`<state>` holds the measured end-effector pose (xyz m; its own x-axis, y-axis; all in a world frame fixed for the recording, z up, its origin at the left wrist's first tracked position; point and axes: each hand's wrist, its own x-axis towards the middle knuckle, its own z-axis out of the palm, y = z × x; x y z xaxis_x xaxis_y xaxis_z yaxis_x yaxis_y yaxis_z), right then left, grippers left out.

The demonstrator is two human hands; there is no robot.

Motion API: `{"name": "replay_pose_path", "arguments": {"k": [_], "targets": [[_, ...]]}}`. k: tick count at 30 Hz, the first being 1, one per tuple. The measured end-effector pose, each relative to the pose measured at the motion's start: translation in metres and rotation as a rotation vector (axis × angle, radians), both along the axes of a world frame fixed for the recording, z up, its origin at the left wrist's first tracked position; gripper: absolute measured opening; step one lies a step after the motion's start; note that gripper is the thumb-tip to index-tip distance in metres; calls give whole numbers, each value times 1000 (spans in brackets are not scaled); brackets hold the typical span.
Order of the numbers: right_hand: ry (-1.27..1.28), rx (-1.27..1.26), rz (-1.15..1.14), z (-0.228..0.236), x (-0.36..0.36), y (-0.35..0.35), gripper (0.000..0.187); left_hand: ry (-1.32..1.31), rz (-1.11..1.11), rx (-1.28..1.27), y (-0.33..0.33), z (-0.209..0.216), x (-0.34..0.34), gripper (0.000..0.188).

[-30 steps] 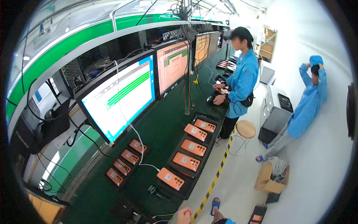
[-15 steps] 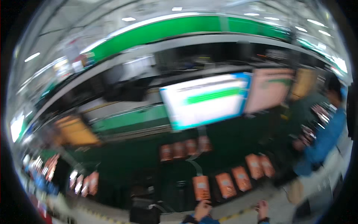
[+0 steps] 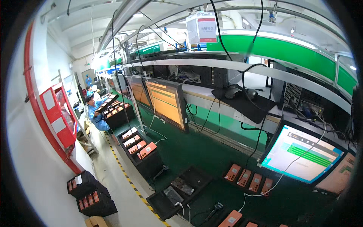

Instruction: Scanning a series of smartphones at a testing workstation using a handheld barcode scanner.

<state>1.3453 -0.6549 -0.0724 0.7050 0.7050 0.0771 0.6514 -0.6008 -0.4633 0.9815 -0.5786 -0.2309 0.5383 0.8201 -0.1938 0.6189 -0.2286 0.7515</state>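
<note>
Neither of my hands shows in the head view. At the lower edge an orange phone-shaped device (image 3: 230,218) lies with a white cable (image 3: 261,194) running to it. A row of similar orange devices (image 3: 255,182) with dark round spots rests farther back on the green bench (image 3: 211,159). To the left, a black tray (image 3: 155,201) holds a grey flat device (image 3: 173,195) and a darker one (image 3: 182,185). Between the tray and the cabled device lies a black handheld tool (image 3: 215,209), perhaps a scanner.
A lit monitor (image 3: 302,149) leans at the right, and one with an orange screen (image 3: 165,101) stands farther left. Black boxes (image 3: 145,166) hold more orange devices. A person in blue (image 3: 97,113) holds a dark tray down the aisle. Yellow-black tape (image 3: 126,176) marks the floor.
My view has swung to the left, bringing in the aisle, wall and black boxes. Both my hands, seen at the lower edge before, are now out of the picture.
</note>
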Motion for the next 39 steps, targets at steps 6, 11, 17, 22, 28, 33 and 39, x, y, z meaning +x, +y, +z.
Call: {"name": "replay_pose_path", "arguments": {"k": [6,11,17,22,28,33,39], "targets": [[-107,-23,164,-30,54,64,57,-21,119,-5,-3,42,-2,32],[-12,-453,173,-63,50,112,58,3,363,177,-18,-6,-6,27],[-223,-81,355,-130,85,95,40,99,437,-9,-18,33,1,32],[-313,3,510,-134,86,122,38,94,470,-86,-21,63,10,34],[-323,88,373,-84,55,79,29,105,331,-70,-13,52,-1,30],[-358,-119,549,-5,-1,90,19,141,413,-166,-23,37,-27,31],[-3,292,324,-48,-19,41,31,19,421,-127,-2,42,-20,31]]}}
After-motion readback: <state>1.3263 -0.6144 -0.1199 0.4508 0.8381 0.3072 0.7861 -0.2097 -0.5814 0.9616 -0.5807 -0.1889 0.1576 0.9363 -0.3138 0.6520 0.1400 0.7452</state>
